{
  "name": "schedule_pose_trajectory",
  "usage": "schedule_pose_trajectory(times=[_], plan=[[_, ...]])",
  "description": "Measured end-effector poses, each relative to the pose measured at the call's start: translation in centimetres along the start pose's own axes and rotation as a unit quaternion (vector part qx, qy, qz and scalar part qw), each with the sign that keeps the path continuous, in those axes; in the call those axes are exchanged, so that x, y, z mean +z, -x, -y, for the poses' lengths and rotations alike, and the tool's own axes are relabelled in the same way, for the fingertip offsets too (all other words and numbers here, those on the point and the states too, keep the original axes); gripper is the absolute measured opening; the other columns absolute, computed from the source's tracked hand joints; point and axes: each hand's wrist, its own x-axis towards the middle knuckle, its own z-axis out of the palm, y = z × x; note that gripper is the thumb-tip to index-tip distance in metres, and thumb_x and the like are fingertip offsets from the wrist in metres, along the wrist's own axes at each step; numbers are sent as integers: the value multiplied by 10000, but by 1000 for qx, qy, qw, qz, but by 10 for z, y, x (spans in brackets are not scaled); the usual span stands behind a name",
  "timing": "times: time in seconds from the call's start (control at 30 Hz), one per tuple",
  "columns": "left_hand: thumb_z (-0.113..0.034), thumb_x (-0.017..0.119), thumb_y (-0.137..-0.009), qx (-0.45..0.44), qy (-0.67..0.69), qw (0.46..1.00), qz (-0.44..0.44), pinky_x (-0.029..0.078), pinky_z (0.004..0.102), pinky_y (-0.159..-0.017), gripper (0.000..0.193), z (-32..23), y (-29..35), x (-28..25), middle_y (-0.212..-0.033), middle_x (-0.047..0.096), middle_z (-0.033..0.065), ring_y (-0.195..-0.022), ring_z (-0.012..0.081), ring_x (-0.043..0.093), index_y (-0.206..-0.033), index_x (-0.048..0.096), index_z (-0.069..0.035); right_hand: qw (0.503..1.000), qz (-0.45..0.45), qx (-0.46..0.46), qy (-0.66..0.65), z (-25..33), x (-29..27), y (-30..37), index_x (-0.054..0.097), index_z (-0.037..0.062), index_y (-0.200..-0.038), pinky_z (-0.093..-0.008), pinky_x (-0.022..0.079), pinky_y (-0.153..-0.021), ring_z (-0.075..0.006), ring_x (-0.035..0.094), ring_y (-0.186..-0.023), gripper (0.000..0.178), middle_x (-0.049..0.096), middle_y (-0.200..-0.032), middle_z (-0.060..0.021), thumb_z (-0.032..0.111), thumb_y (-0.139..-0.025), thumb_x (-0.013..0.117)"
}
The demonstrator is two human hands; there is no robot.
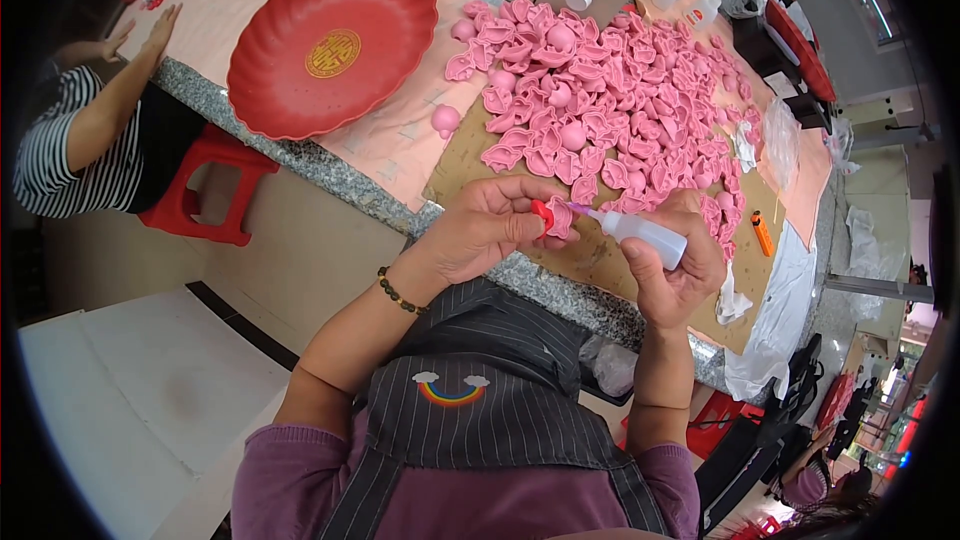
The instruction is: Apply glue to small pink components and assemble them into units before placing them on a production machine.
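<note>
A pink piece (561,214) and red piece (543,216) were pinched in the left hand (475,228); a bottle (648,238) was gripped in the right hand (694,265).

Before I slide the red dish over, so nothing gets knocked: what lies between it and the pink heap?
The head view shows a rounded pink piece on pink cloth there.
</note>
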Motion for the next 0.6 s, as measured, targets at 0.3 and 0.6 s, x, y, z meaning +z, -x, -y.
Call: schedule_pose_trajectory(times=[0.3,0.6], plan=[[-40,558,-855,-2,7,1000,1,471,386,-883,306,-1,0,1,-1053,596,164,-1003,311,591,-1146,490,24,1000,0,3,7,1,-1,-1,605,-5,-750,-284,324,-564,-168,418,-580,207,526,-626,-58,127,-661,737],[-42,558,-854,0,15,1000,3,463,400,-893,313,0,0,-1,-1076,589,161,-1019,314,582,-1153,487,17,1000,1,4,15,1,-1,0,603,-5,-749,-282,321,-559,-170,419,-582,201,517,-625,-59,124,-662,731]])
